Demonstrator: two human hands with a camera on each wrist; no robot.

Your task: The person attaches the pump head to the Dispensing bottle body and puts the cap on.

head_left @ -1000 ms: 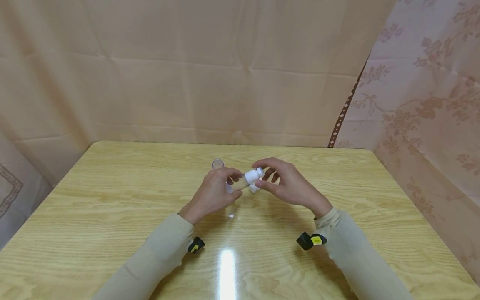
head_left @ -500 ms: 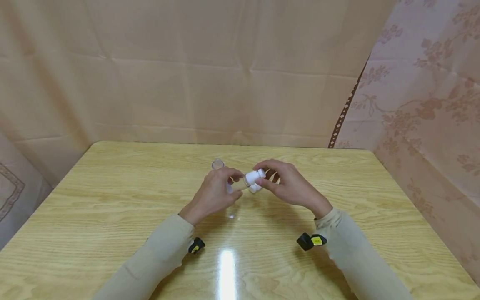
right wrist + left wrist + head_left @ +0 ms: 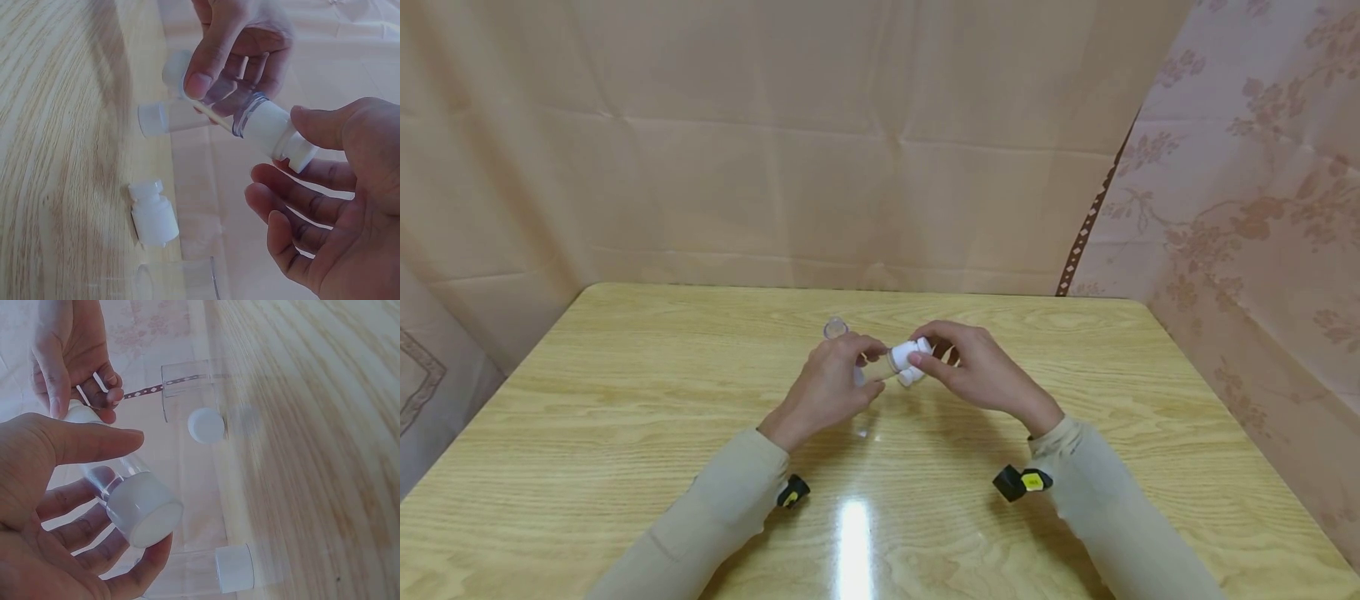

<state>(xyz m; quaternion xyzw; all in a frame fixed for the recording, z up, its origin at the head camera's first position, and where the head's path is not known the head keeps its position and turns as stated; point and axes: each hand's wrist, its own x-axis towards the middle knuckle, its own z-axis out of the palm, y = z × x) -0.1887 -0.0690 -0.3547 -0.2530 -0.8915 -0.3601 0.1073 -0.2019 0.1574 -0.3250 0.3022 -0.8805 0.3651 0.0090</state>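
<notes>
Pinching white top with right hand, thumb slid further over it; left hand curls round bottle above surface, toward far edge. Probably mid-twist, top sitting on bottle.

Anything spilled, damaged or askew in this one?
No spill or damage shows. Only the loose white cap looks askew: it lies on its side on the table, while the white-based clear container stands upright.

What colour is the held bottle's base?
The base is white; clearest in the left wrist view.
</notes>
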